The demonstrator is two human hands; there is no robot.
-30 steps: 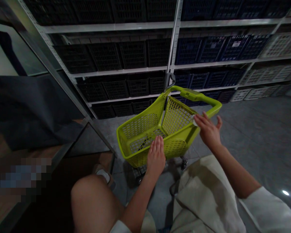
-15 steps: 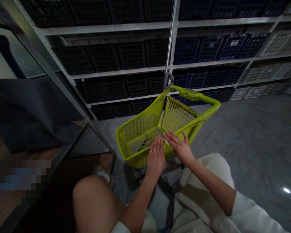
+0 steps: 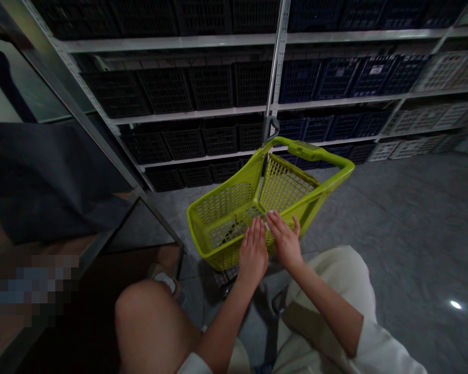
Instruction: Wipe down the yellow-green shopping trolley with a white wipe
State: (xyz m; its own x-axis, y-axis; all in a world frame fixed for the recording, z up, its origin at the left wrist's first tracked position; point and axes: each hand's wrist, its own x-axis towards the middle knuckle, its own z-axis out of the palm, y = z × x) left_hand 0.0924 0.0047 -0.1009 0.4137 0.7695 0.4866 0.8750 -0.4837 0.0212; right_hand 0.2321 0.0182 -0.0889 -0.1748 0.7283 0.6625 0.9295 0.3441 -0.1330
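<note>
A lime-green plastic basket cart (image 3: 222,208) with a looped handle (image 3: 315,153) stands on the floor in front of my knees. My left hand (image 3: 252,249) lies flat on the cart's near rim, fingers stretched out and together, holding nothing. My right hand (image 3: 284,240) rests just beside it on the same rim, fingers extended over a small white piece (image 3: 265,224), perhaps a cloth or wipe, which it presses against the plastic. Only an edge of the white piece shows between the two hands. The basket looks to have nothing in it.
Metal shelving (image 3: 275,78) with rows of black, blue and white crates (image 3: 214,85) runs behind the cart. A slanted metal rack post (image 3: 101,140) and a low wooden shelf (image 3: 8,239) stand at the left. Grey tiled floor (image 3: 405,223) stretches to the right. My bare knee (image 3: 148,322) is below.
My right hand has slid with the white piece from the cart's right rim near the handle down to the near rim, ending beside my left hand. The left hand has stayed put.
</note>
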